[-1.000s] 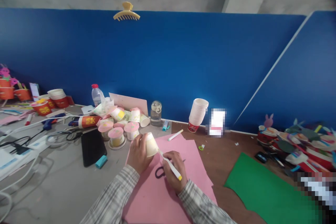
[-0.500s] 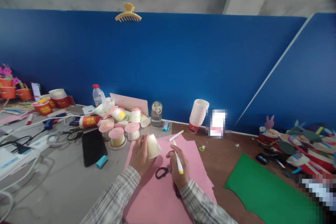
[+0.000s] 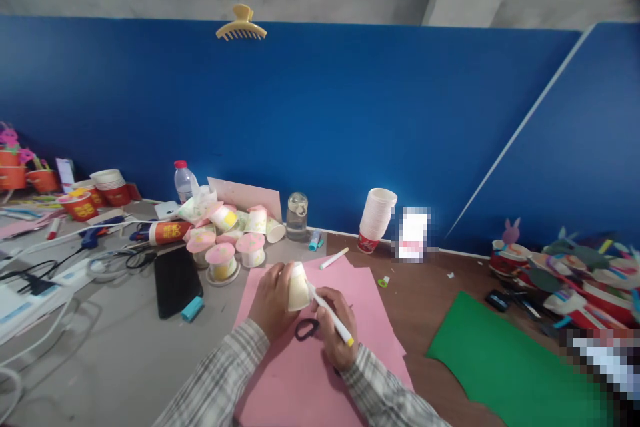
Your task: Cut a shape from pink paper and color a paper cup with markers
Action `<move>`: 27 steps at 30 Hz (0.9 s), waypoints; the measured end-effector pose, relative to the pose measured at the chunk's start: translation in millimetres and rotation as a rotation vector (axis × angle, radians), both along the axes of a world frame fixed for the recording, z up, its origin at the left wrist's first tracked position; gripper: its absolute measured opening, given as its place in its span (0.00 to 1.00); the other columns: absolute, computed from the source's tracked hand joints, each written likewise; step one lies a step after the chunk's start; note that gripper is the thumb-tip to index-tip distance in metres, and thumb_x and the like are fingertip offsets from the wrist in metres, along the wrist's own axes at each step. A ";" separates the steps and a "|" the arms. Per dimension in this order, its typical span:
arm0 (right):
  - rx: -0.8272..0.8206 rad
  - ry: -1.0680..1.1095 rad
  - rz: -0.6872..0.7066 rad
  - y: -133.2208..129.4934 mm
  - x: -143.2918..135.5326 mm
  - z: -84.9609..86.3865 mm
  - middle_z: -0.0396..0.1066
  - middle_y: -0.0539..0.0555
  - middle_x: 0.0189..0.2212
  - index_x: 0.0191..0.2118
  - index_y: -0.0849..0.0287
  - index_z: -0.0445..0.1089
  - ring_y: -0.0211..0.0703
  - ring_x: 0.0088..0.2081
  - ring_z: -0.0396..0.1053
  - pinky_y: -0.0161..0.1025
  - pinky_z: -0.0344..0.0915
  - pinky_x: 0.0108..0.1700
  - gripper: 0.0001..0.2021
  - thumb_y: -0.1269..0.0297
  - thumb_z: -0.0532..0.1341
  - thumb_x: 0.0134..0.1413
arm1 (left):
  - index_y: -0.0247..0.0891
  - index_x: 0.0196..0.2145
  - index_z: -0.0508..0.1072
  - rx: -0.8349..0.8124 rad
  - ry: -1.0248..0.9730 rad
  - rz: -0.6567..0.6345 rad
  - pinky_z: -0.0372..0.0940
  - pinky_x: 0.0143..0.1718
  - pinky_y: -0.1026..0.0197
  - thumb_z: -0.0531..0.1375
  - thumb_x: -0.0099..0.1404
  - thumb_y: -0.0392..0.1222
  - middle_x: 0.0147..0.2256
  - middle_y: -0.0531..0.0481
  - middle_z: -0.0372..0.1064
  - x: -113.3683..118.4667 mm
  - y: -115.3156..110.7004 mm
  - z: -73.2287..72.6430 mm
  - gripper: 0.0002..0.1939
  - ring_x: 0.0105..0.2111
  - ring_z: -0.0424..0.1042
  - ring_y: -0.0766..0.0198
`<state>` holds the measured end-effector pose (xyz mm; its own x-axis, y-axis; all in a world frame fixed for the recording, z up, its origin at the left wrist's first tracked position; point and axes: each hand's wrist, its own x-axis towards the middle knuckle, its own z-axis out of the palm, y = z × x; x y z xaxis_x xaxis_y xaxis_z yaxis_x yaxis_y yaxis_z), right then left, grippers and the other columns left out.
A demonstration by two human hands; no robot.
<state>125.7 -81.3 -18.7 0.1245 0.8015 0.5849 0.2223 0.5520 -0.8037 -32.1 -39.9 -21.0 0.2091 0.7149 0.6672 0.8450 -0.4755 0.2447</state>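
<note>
Pink paper (image 3: 295, 387) lies nearest, likely shielding the desk (image 3: 120, 353), with scissors (image 3: 299, 332) on it, partly hidden. Above it, the right hand (image 3: 335, 345) pinches a white marker (image 3: 331, 317), tip at the pale cup (image 3: 300, 293), which the left hand (image 3: 270, 303) grips rim-down, seemingly steadying its wall. Beyond, pink-topped cups (image 3: 251, 244) and a cup stack (image 3: 377, 213) stand apart, presumably leaving working room.

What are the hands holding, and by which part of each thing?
Left hand: a paper cup, by its side wall. Right hand: a white marker, by the barrel, toward the tip.
</note>
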 end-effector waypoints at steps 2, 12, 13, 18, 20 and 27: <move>-0.012 -0.008 0.026 0.0 0.1 -1.3 0.71 0.50 0.27 0.38 0.54 0.69 0.43 0.25 0.70 0.36 0.68 0.24 0.10 0.60 0.56 0.49 | 0.39 0.54 0.51 -0.004 0.018 -0.005 0.63 0.44 0.46 0.60 0.45 0.51 0.45 0.39 0.62 -0.1 -0.5 0.6 0.40 0.46 0.62 0.46; 0.024 -0.118 0.051 3.2 1.2 -5.6 0.70 0.50 0.28 0.38 0.54 0.69 0.45 0.30 0.69 0.38 0.68 0.30 0.09 0.66 0.57 0.48 | 0.40 0.54 0.52 -0.004 0.067 -0.010 0.64 0.43 0.47 0.59 0.47 0.52 0.45 0.39 0.63 2.0 -2.1 2.2 0.38 0.47 0.63 0.47; 0.021 -0.119 0.049 3.5 1.2 -6.3 0.70 0.50 0.29 0.38 0.54 0.69 0.45 0.30 0.70 0.38 0.68 0.30 0.09 0.66 0.57 0.48 | 0.40 0.54 0.52 -0.002 0.073 -0.014 0.64 0.42 0.47 0.59 0.47 0.52 0.45 0.38 0.63 2.0 -2.0 2.2 0.38 0.47 0.63 0.47; 0.018 -0.133 0.039 4.7 1.5 -6.7 0.71 0.50 0.29 0.38 0.53 0.69 0.45 0.30 0.70 0.38 0.68 0.30 0.10 0.67 0.58 0.47 | 0.39 0.54 0.52 -0.004 0.087 -0.034 0.65 0.42 0.47 0.59 0.47 0.53 0.45 0.38 0.63 1.7 -1.8 3.5 0.38 0.47 0.63 0.47; 0.021 -0.134 0.038 4.8 1.6 -6.1 0.70 0.50 0.28 0.38 0.54 0.69 0.45 0.30 0.69 0.38 0.68 0.30 0.10 0.67 0.58 0.47 | 0.38 0.53 0.53 0.003 0.083 -0.024 0.65 0.41 0.47 0.59 0.47 0.53 0.45 0.38 0.63 1.4 -1.6 3.6 0.38 0.46 0.64 0.47; 0.025 -0.137 0.033 3.2 1.8 -4.8 0.70 0.50 0.28 0.37 0.54 0.70 0.45 0.30 0.69 0.38 0.67 0.31 0.09 0.67 0.57 0.47 | 0.39 0.53 0.53 -0.011 0.045 0.001 0.64 0.43 0.47 0.59 0.46 0.55 0.45 0.39 0.62 -2.1 -0.3 3.8 0.39 0.47 0.63 0.48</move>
<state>127.5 -78.1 -23.5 0.0160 0.7889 0.6143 0.3104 0.5801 -0.7531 -34.1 -40.2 -17.2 0.2382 0.7224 0.6492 0.8555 -0.4725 0.2119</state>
